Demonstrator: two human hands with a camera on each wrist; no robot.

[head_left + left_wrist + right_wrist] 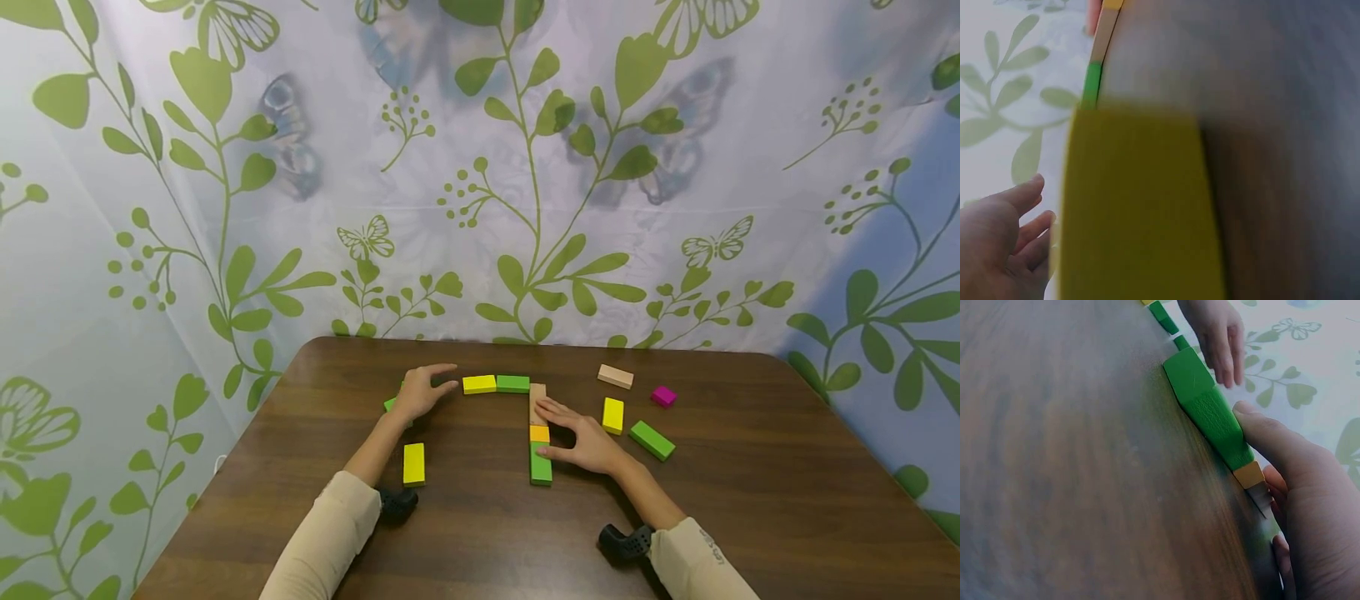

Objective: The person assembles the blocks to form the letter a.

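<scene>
My left hand (422, 395) hovers at the left with thumb and fingers spread and nothing between them. Partly hidden beneath it is a green block (389, 405). A yellow block (414, 465) lies near that wrist and looms large in the left wrist view. My right hand (583, 439) rests along a straight column of blocks. Its fingertips touch a plain wooden block (537, 402), and the thumb lies at the side of a green block (1219, 422). Between these two sits a small orange block (539, 433). At the column's far end, a green block (513, 384) and a yellow block (479, 384) form a row leftward.
Right of my right hand lie a loose wooden block (616, 377), a yellow block (612, 415), a green block (652, 440) and a small magenta block (663, 396). A patterned cloth (480, 250) hangs behind the brown table (480, 542).
</scene>
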